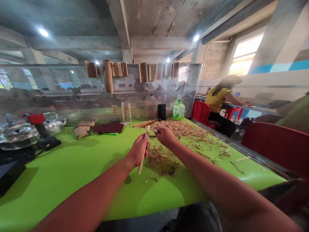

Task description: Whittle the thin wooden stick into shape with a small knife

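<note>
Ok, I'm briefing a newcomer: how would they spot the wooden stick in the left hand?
On the bright green tabletop, find the nearer heap of shavings. Just left of it, the left hand grips the pale wooden stick, which slants up and away. Unlike the thin, curled shavings, it is thick and straight.

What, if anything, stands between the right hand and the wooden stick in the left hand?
Only the small tool held in the right hand; nothing else visible blocks its way to the wooden stick in the left hand. Wood shavings lie below, on the green table.
</note>
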A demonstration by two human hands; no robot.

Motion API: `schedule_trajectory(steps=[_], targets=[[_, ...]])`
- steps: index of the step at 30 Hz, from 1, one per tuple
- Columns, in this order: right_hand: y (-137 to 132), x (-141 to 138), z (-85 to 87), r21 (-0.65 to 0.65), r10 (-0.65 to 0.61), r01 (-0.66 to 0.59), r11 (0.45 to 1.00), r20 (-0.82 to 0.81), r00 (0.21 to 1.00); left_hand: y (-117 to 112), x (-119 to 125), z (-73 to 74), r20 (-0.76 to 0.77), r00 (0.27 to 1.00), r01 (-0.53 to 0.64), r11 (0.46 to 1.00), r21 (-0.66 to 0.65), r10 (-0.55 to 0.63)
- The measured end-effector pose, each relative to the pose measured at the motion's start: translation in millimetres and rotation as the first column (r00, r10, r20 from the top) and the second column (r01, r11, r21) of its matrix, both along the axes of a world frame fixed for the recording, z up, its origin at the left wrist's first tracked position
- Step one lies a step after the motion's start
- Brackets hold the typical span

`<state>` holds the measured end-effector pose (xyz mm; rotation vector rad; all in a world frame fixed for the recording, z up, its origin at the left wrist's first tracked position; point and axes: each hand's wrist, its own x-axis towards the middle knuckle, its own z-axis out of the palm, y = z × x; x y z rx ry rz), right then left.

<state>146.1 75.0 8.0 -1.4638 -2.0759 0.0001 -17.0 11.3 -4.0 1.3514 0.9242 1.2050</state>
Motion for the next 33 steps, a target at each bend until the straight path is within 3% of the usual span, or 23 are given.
schedule_trajectory(steps=[5,10,13,18,22,27,30,33], targets=[[-18.0,-10.5,7.2,-0.020,-0.058,0.063,0.998,0.187,0.981,-6.5,4.7,0.0,-0.039,0.999,-0.002,1.000,-0.006,0.002],[-20.3,-15.0,8.4,0.035,-0.098,0.092,0.995,0.264,0.959,-12.3,8.0,2.9,-0.083,0.993,-0.078,0.997,0.007,0.078],[-14.7,-8.4,8.6,0.042,-0.145,0.139,0.989,0.233,0.962,-24.1,12.6,7.3,-0.161,0.982,-0.094,0.994,0.053,0.101],[4.6,15.7,6.0,-0.116,-0.229,0.245,0.963,0.137,0.964,-42.7,24.3,8.7,-0.180,0.980,0.108,0.983,0.146,-0.082],[17.2,19.6,3.5,-0.212,-0.327,0.320,0.923,0.003,0.945,-24.8,16.7,4.2,-0.058,0.998,-0.031,0.998,0.045,0.034],[4.9,0.5,0.5,-0.107,-0.151,0.149,0.983,-0.016,0.988,0.4,3.4,0.4,-0.012,0.993,-0.119,0.992,-0.051,0.119],[-8.8,-11.4,-1.5,-0.064,-0.058,0.063,0.996,0.074,0.996,1.1,4.9,-0.6,-0.015,0.995,-0.104,0.994,-0.038,0.104],[-18.9,-18.9,-1.6,-0.061,-0.042,0.056,0.997,0.204,0.978,-1.9,7.0,-0.7,-0.027,0.994,-0.105,0.994,-0.011,0.105]])
